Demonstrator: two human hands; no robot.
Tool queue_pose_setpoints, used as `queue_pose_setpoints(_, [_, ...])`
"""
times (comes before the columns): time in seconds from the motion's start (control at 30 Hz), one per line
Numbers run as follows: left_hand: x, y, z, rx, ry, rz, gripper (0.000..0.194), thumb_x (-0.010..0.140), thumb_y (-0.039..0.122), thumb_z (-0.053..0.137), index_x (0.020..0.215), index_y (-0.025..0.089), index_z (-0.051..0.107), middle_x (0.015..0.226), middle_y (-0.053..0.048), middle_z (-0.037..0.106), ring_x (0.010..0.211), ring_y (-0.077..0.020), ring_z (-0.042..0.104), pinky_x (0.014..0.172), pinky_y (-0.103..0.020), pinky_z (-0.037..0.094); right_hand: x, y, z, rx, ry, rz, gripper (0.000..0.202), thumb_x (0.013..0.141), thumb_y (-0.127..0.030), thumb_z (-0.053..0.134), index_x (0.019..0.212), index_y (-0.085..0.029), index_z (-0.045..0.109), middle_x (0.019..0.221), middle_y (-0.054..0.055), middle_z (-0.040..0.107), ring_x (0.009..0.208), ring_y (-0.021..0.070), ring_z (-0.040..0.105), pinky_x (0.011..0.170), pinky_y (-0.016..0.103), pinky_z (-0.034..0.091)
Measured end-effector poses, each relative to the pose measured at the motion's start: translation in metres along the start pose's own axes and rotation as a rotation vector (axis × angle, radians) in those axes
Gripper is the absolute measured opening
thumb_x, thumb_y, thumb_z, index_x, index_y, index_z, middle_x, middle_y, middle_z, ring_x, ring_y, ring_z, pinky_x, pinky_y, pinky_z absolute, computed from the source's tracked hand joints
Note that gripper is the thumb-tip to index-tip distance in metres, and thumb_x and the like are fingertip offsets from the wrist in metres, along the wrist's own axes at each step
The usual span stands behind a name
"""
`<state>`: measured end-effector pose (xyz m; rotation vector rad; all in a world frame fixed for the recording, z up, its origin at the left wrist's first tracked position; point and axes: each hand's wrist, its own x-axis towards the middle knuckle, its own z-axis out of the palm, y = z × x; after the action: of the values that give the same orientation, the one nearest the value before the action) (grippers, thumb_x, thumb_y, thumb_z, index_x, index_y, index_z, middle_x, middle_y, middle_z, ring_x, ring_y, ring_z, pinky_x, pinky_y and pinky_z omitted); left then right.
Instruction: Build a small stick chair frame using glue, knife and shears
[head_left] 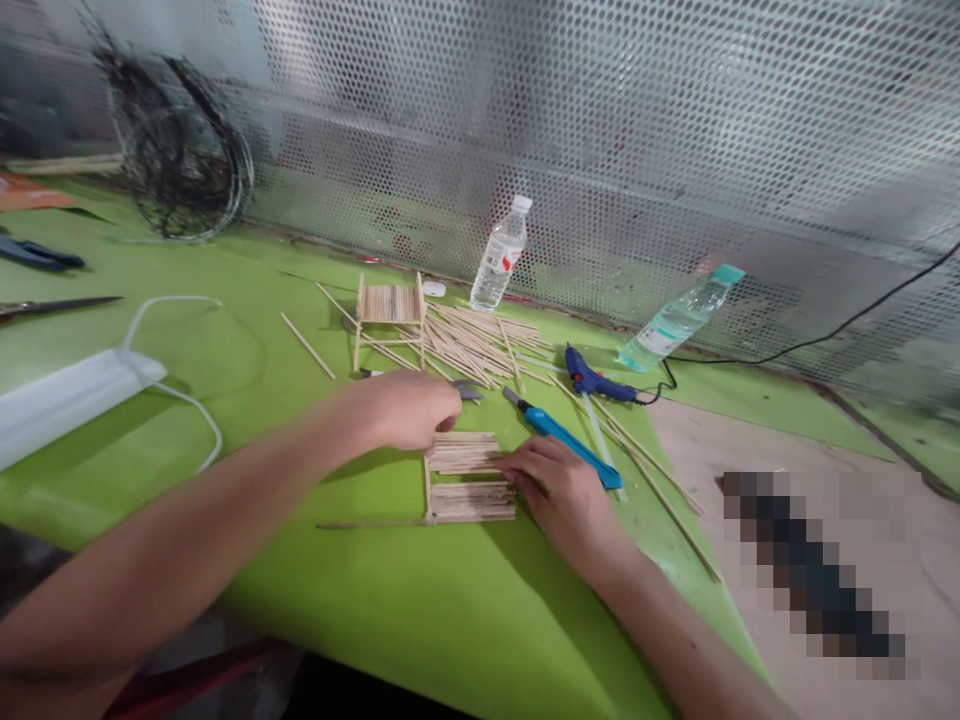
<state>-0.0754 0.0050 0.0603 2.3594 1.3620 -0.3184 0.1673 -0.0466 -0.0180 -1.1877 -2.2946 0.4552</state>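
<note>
Wood to hand, touched the stick panel, at eight o'clock from the blue cutter, with right fingers narrowed on its three-o'clock ends and left fingers curled at eleven, could not tell on what, and probably needed even pressure to keep it square.

White-capped bottle, teal-capped bottle

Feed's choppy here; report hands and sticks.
Left hand at far-left corner of stick panel. Right hand at its right edge. Blue cutter close beside right hand.
</note>
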Motion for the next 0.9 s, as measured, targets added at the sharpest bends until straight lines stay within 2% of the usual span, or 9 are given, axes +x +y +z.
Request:
queue_pose_setpoints(0.23, [0.005, -0.001, 0.003, -0.015, -0.006, 0.108, 0.031, 0.081, 0.010, 0.062, 0.105, 0.022, 0.076, 0.100, -0.004, 0.076, 0.083, -0.0185, 0.065, 0.067, -0.030, 0.043, -0.003, -0.001, -0.007, 0.043, -0.027, 0.073, 0.022, 0.092, -0.005, 0.066, 0.093, -0.022, 0.079, 0.096, 0.005, 0.074, 0.085, 0.0205, 0.071, 0.074, 0.033, 0.053])
queue_pose_setpoints(0.43, [0.013, -0.001, 0.010, -0.034, 0.008, 0.190, 0.043, 0.084, 0.012, 0.063, 0.123, 0.027, 0.073, 0.128, -0.003, 0.073, 0.107, -0.0220, 0.066, 0.080, -0.032, 0.047, -0.003, -0.005, -0.011, 0.070, -0.084, 0.120, 0.030, 0.087, 0.004, 0.064, 0.089, -0.022, 0.079, 0.091, 0.002, 0.073, 0.083, 0.0172, 0.069, 0.074, 0.030, 0.051])
queue_pose_setpoints(0.63, [0.013, -0.001, 0.013, -0.045, 0.002, 0.235, 0.046, 0.088, 0.016, 0.061, 0.131, 0.028, 0.070, 0.134, -0.003, 0.071, 0.113, -0.0228, 0.066, 0.087, -0.035, 0.049, -0.003, -0.010, -0.018, 0.070, -0.138, 0.189, 0.025, 0.085, 0.001, 0.066, 0.081, -0.022, 0.076, 0.086, 0.001, 0.072, 0.077, 0.0158, 0.066, 0.069, 0.028, 0.047])
queue_pose_setpoints(0.7, [0.012, 0.003, 0.012, -0.063, -0.022, 0.251, 0.044, 0.091, 0.023, 0.061, 0.133, 0.028, 0.069, 0.137, -0.004, 0.069, 0.113, -0.0233, 0.066, 0.089, -0.035, 0.049, -0.004, -0.011, -0.021, 0.077, -0.166, 0.213, 0.023, 0.082, 0.000, 0.070, 0.078, -0.023, 0.075, 0.082, -0.002, 0.072, 0.072, 0.0140, 0.065, 0.065, 0.027, 0.046])
queue_pose_setpoints(0.83, [0.009, 0.013, 0.014, -0.091, -0.070, 0.226, 0.050, 0.091, 0.051, 0.065, 0.133, 0.024, 0.068, 0.138, -0.008, 0.067, 0.113, -0.0276, 0.065, 0.085, -0.036, 0.050, -0.007, -0.015, -0.024, 0.064, -0.181, 0.247, 0.022, 0.081, -0.002, 0.071, 0.076, -0.023, 0.073, 0.078, -0.003, 0.072, 0.068, 0.0131, 0.062, 0.062, 0.026, 0.044])
queue_pose_setpoints(0.9, [0.010, 0.017, 0.017, -0.081, -0.052, 0.215, 0.050, 0.089, 0.053, 0.069, 0.128, 0.023, 0.068, 0.133, -0.009, 0.069, 0.111, -0.0273, 0.066, 0.083, -0.035, 0.049, -0.007, -0.018, -0.026, 0.057, -0.185, 0.246, 0.020, 0.083, -0.004, 0.071, 0.076, -0.024, 0.073, 0.080, -0.003, 0.072, 0.070, 0.0135, 0.064, 0.064, 0.026, 0.045])
